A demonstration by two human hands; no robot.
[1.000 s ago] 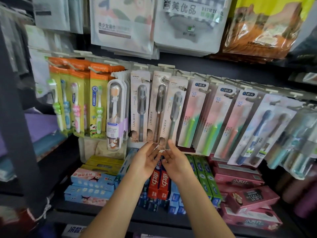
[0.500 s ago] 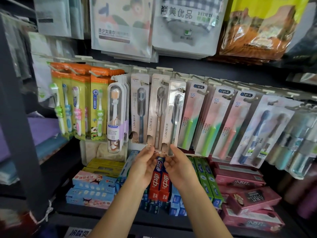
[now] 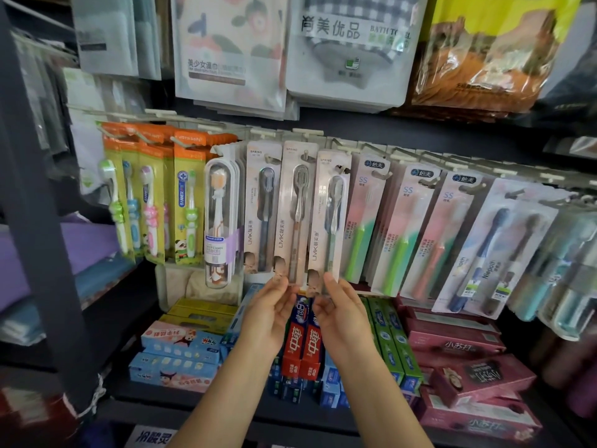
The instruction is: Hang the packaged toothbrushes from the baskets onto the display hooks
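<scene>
Three beige LMK toothbrush packs hang side by side on the display hooks [image 3: 305, 153]: a left pack [image 3: 258, 215], a middle pack [image 3: 295, 218] and a right pack [image 3: 329, 221]. My left hand [image 3: 269, 313] reaches up from below and pinches the bottom edge of the middle pack. My right hand [image 3: 342, 312] pinches the bottom corner of the right pack, thumb on its front. The two hands are close together, almost touching. No basket is in view.
Orange-and-yellow children's toothbrush packs [image 3: 184, 202] and a clear-cased brush [image 3: 221, 221] hang to the left, and pink SS packs [image 3: 400, 234] to the right. Toothpaste boxes [image 3: 303, 344] fill the shelf below. Towel packs [image 3: 232, 50] hang above. A dark upright post [image 3: 35, 221] stands at the left.
My hands have closed in from open below the packs to pinching their bottom edges. The right pack, tilted before, now hangs flatter beside the middle one.
</scene>
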